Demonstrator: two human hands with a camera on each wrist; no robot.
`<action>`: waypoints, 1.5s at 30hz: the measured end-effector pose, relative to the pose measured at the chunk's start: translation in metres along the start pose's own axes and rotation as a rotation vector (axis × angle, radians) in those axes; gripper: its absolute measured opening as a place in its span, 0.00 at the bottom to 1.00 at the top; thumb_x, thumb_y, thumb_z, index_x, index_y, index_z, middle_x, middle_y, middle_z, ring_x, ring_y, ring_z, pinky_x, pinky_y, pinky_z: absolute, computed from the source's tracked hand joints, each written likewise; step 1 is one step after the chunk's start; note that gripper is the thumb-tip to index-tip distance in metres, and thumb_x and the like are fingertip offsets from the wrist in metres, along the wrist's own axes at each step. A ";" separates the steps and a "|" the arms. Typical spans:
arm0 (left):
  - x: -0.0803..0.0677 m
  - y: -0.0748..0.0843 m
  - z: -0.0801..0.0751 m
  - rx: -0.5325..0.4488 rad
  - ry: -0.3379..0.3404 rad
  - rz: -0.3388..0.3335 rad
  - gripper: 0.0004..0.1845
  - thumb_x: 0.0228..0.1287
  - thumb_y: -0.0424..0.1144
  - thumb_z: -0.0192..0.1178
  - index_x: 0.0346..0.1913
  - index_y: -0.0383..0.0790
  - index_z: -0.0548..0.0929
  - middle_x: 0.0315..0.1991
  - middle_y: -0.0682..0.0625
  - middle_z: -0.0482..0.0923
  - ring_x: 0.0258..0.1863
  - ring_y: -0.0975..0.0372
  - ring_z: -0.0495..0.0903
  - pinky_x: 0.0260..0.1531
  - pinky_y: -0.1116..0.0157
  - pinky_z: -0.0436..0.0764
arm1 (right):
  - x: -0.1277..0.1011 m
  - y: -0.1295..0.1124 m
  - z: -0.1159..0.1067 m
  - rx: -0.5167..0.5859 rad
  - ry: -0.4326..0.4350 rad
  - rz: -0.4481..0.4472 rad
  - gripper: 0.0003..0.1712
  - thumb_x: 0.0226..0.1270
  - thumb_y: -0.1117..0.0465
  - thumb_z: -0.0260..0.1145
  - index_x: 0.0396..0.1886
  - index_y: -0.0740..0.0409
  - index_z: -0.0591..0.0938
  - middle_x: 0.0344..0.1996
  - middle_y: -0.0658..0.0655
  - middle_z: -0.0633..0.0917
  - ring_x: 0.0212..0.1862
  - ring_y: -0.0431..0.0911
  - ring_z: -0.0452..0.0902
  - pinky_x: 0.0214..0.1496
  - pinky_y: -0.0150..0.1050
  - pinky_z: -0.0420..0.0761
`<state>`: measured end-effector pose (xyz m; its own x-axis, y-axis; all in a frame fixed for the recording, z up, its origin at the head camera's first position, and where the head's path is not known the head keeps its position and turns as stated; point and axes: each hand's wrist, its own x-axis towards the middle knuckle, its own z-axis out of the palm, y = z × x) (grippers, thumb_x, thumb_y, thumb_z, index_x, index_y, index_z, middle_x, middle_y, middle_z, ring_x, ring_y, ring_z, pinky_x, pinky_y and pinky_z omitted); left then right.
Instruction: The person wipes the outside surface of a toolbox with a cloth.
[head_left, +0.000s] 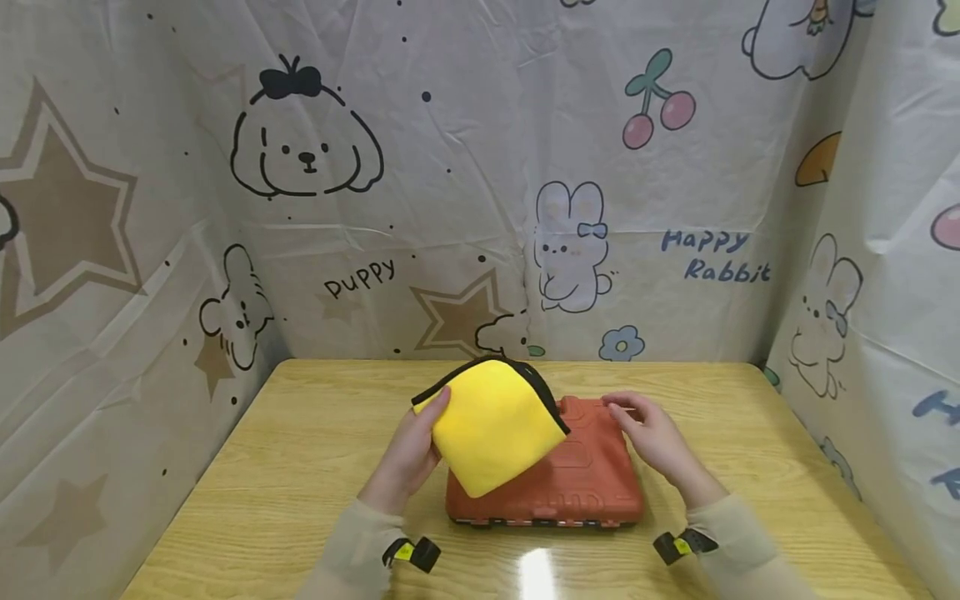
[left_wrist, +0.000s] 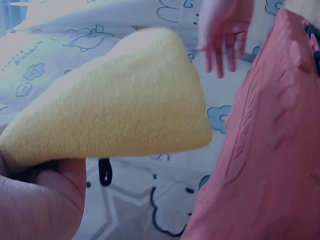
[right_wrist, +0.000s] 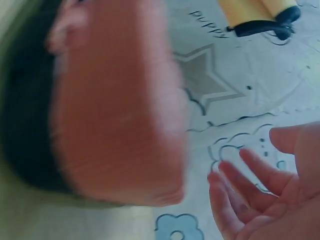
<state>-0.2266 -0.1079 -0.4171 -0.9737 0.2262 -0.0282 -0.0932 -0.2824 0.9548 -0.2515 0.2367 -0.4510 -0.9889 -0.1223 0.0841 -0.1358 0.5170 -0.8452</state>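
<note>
A folded yellow cloth [head_left: 495, 421] with black trim is held up over the left part of an orange-red plastic case [head_left: 577, 483] that lies flat on the wooden table [head_left: 300, 467]. My left hand [head_left: 414, 450] grips the cloth at its left corner; the left wrist view shows the cloth [left_wrist: 120, 105] filling the frame above my thumb [left_wrist: 40, 200], with the case [left_wrist: 270, 150] at the right. My right hand [head_left: 651, 433] hovers with relaxed fingers at the case's far right edge, holding nothing. The right wrist view shows its fingers [right_wrist: 250, 195] beside the blurred case [right_wrist: 115, 100].
Cartoon-printed sheets [head_left: 480, 183] wall the table on the back, left and right. Bare wood lies on both sides of the case and in front of it.
</note>
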 end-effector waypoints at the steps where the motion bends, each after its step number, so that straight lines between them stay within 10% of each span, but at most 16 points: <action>1: -0.001 0.002 -0.001 -0.004 0.032 0.012 0.23 0.83 0.51 0.47 0.62 0.33 0.74 0.41 0.55 0.82 0.40 0.66 0.84 0.42 0.68 0.86 | 0.000 0.003 0.002 -0.030 0.014 0.000 0.25 0.84 0.56 0.54 0.70 0.67 0.74 0.68 0.71 0.76 0.67 0.65 0.75 0.68 0.58 0.78; 11: -0.005 0.016 -0.021 0.135 0.317 0.079 0.27 0.81 0.54 0.50 0.62 0.31 0.74 0.39 0.57 0.81 0.38 0.68 0.81 0.42 0.71 0.82 | 0.002 0.024 0.017 -0.096 -0.072 0.108 0.40 0.86 0.53 0.47 0.83 0.70 0.43 0.81 0.75 0.45 0.82 0.69 0.38 0.82 0.63 0.45; 19: -0.006 0.024 -0.034 0.357 0.536 0.120 0.26 0.79 0.54 0.54 0.51 0.28 0.78 0.36 0.51 0.78 0.33 0.68 0.75 0.35 0.72 0.76 | 0.002 0.031 0.026 0.030 -0.138 0.193 0.41 0.88 0.51 0.40 0.83 0.67 0.34 0.82 0.72 0.35 0.83 0.66 0.28 0.83 0.63 0.36; 25: 0.006 0.017 -0.044 0.650 0.631 0.225 0.26 0.80 0.49 0.53 0.52 0.25 0.83 0.46 0.32 0.85 0.42 0.51 0.82 0.48 0.57 0.81 | 0.002 0.035 0.030 0.040 -0.132 0.165 0.38 0.88 0.58 0.38 0.82 0.66 0.33 0.82 0.72 0.34 0.82 0.66 0.27 0.83 0.62 0.35; 32: 0.026 -0.001 -0.050 0.779 0.600 0.254 0.24 0.80 0.47 0.54 0.57 0.26 0.82 0.57 0.28 0.82 0.60 0.38 0.80 0.63 0.41 0.76 | 0.001 0.037 0.032 0.047 -0.115 0.142 0.37 0.87 0.60 0.39 0.82 0.68 0.35 0.81 0.72 0.35 0.82 0.67 0.29 0.83 0.62 0.35; 45: 0.048 -0.028 -0.031 0.957 0.524 0.233 0.21 0.79 0.44 0.56 0.60 0.30 0.83 0.55 0.31 0.84 0.57 0.38 0.82 0.60 0.41 0.79 | 0.002 0.039 0.030 0.013 -0.128 0.125 0.37 0.87 0.60 0.39 0.82 0.69 0.34 0.82 0.72 0.36 0.82 0.66 0.30 0.83 0.62 0.36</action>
<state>-0.2769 -0.1179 -0.4548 -0.9349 -0.2235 0.2757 0.0824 0.6188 0.7812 -0.2567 0.2313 -0.5001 -0.9822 -0.1652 -0.0899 -0.0102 0.5239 -0.8517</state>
